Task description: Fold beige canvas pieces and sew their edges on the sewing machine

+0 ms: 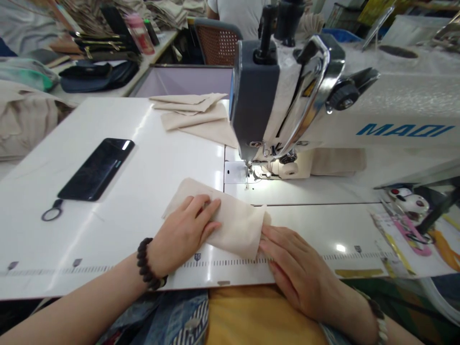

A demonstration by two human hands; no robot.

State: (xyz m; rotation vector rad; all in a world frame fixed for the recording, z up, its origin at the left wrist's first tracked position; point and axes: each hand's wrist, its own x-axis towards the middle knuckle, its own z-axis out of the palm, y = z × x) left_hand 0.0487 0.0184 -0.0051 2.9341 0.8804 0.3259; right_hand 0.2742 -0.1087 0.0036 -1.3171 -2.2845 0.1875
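Note:
A folded piece of beige fabric (237,223) lies at a slant on the white sewing table, in front of the sewing machine's needle area. My left hand (189,220) rests on its left part, palm down with the fingers somewhat apart, pressing on the cloth. At the right end of the fabric my right hand (296,266) is closed on the edge, its fingertips partly hidden by the cloth. The presser foot and needle (251,172) of the sewing machine (257,96) stand beyond the fabric, apart from it, under a small light.
More beige pieces (197,115) lie behind, left of the machine head. A black phone (97,170) with a ring strap is on the left. Beige cloth (338,160) sits under the machine arm. Pink-handled scissors (409,235) lie at right. Another person (239,17) is behind a brown chair (219,43).

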